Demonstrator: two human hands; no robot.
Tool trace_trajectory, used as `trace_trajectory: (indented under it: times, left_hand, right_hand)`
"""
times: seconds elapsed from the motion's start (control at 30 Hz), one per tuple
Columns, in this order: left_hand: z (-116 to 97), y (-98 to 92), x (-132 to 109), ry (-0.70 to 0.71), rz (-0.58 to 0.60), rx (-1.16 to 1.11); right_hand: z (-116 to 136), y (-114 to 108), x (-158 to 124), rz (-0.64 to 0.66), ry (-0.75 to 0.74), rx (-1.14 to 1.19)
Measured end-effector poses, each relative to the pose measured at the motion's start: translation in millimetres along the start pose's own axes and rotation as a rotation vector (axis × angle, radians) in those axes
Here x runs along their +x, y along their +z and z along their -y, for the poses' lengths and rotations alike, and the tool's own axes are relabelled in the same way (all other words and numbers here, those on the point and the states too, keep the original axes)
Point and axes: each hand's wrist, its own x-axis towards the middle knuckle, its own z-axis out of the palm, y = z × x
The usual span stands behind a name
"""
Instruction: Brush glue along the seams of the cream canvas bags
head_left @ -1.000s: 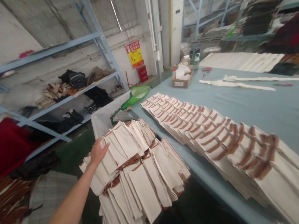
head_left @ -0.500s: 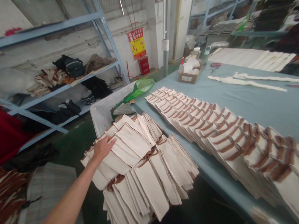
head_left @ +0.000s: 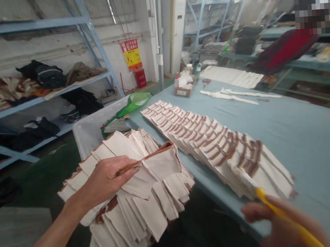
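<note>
My left hand (head_left: pixel 112 175) is closed, pinching one end of a cream fabric piece with a brown edge (head_left: pixel 161 161). That piece is lifted and tilted above a heap of similar cream fabric pieces (head_left: pixel 142 210), which rises beside the table. In the lower right, my right hand (head_left: pixel 288 220) is blurred and wrapped round a slim yellow-handled tool (head_left: pixel 270 202). The tool's pale end points toward the overlapping rows of brown-edged fabric pieces (head_left: pixel 193 133) on the table. Blur hides what kind of tool it is.
The blue-green table (head_left: pixel 303 141) stretches to the right. On it are a small cardboard box (head_left: pixel 183 91) and white strips (head_left: pixel 230 95). A white bin (head_left: pixel 83 137) with a green bag (head_left: pixel 137 99) stands behind the heap. Shelves (head_left: pixel 76 86) line the left; a person in red (head_left: pixel 289 50) leans in at right.
My left hand has raised one fabric piece off the heap, where it was resting before. My right hand has come into view with the yellow-handled tool. The view has swung right.
</note>
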Motion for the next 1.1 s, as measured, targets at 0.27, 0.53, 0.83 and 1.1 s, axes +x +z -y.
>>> trace_trajectory:
  times: [0.27,0.53,0.83,1.1]
  left_hand:
    - [-86,66.2,50,0.154,0.367,-0.448]
    - [-117,148.4,81,0.365,0.655,-0.688]
    - [-170,207.6,60,0.703,0.53,-0.653]
    - [-258,247.0,-14,1.009,0.298,-0.661]
  right_hand:
    - [34,20,36,0.068,-0.375,-0.131]
    - [18,-56,-2,-0.3,-0.062,-0.318]
    - [31,-143,-41,-0.702,-0.17,-0.59]
    - [13,-217,-95,-0.626,-0.467,-0.813]
